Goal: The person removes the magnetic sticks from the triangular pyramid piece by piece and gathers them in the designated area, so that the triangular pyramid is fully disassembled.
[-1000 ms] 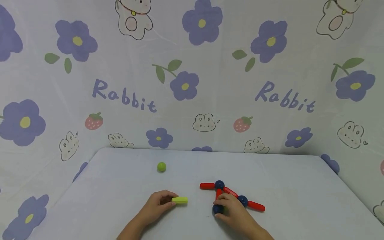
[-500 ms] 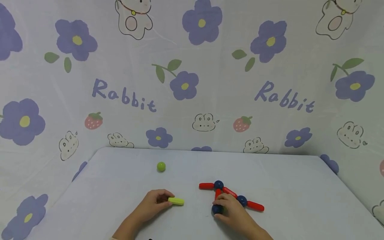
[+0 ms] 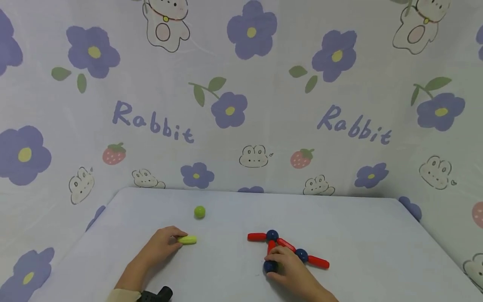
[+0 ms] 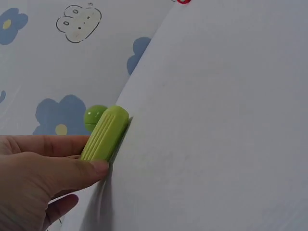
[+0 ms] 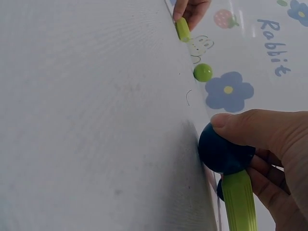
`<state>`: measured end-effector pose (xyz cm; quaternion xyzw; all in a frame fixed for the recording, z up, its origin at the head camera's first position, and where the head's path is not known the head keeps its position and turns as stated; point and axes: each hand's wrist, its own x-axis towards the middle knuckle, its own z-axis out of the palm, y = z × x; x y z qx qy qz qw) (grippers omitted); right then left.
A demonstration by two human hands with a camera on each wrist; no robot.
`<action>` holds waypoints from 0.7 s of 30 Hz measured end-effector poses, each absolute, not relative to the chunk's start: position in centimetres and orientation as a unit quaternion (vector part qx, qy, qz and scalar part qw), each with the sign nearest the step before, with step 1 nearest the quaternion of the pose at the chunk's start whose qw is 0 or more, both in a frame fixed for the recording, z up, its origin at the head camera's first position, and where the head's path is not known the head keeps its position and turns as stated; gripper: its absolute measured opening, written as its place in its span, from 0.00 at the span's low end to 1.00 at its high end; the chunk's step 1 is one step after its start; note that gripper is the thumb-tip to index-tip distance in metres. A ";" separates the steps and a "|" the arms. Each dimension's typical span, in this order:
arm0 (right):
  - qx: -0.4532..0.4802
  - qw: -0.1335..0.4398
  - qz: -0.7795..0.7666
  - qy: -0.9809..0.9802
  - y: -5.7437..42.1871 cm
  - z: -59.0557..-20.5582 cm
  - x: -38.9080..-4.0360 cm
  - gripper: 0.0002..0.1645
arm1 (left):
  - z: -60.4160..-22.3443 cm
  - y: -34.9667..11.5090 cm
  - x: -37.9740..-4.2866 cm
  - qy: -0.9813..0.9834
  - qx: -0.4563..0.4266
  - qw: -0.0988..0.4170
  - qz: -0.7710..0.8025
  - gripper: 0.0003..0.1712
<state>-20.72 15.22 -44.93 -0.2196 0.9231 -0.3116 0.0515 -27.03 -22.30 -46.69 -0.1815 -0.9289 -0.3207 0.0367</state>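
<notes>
Clearly, the left hand pinches a lime rod near one end between thumb and finger, presumably to leave the other end exposed. Just beyond, a green ball sits loose on the white table. The right hand grips the near blue ball, thumb against it, probably to steady the joined red rods and other blue balls. A second green rod meets that gripped ball, tucked beside the fingers.
</notes>
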 end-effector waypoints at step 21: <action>-0.217 0.053 -0.308 0.925 15.4 -44.7 -20.5 0.20 | -46.5 -24.4 -30.8 -0.951 -0.071 0.069 -0.294 0.15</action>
